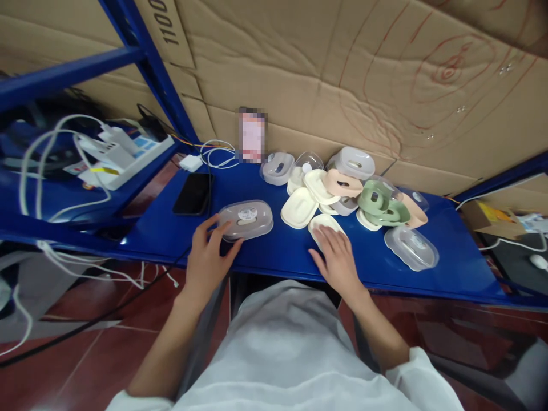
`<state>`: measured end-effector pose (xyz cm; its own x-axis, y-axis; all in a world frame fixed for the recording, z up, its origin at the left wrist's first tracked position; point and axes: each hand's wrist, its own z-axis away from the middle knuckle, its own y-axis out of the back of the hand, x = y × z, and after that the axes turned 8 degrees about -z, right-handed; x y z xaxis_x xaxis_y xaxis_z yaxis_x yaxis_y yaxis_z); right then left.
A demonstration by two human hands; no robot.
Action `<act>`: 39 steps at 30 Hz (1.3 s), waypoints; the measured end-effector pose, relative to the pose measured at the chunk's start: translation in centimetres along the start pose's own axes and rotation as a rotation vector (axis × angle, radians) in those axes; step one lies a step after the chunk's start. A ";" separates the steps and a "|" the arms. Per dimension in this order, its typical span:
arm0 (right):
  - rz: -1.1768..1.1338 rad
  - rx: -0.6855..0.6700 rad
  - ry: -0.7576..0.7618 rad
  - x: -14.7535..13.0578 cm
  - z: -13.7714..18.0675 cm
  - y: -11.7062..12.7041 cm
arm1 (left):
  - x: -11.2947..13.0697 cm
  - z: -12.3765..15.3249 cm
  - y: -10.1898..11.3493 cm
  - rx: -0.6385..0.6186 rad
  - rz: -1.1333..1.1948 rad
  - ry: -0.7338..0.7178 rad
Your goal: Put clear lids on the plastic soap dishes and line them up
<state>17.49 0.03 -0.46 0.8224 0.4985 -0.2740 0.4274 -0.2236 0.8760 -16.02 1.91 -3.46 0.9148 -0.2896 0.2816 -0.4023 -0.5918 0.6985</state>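
Observation:
On the blue shelf top, a clear-lidded greyish oval container with a round sticker lies in front of me. My left hand is at its left end, fingers apart; the fingertips meet the container and the thumb lies by its near edge. My right hand rests with fingers stretched out over a cream oval piece, partly covering it. Another cream oval piece lies just beyond, beside a heap of cream, peach and green pieces with slots.
Several clear-lidded containers stand at the back, one near a blurred upright phone-like screen. Another clear container lies at right. A black phone, white cables and a power strip are at left. Cardboard walls the back.

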 end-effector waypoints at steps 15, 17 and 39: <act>0.121 0.047 -0.089 12.3 -8.3 4.9 | 8.7 -0.1 -2.2 -0.356 0.285 -0.517; 0.101 0.038 -0.068 13.0 -9.9 5.2 | 7.9 0.2 -2.1 -0.312 0.302 -0.454; -0.244 -0.186 0.373 -0.8 -1.0 -0.6 | 5.3 0.3 -2.5 -0.329 0.334 -0.360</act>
<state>16.22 0.62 -0.33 0.5013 0.7916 -0.3495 0.4887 0.0743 0.8693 -10.18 1.63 -3.94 0.6473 -0.6914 0.3208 -0.5819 -0.1764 0.7939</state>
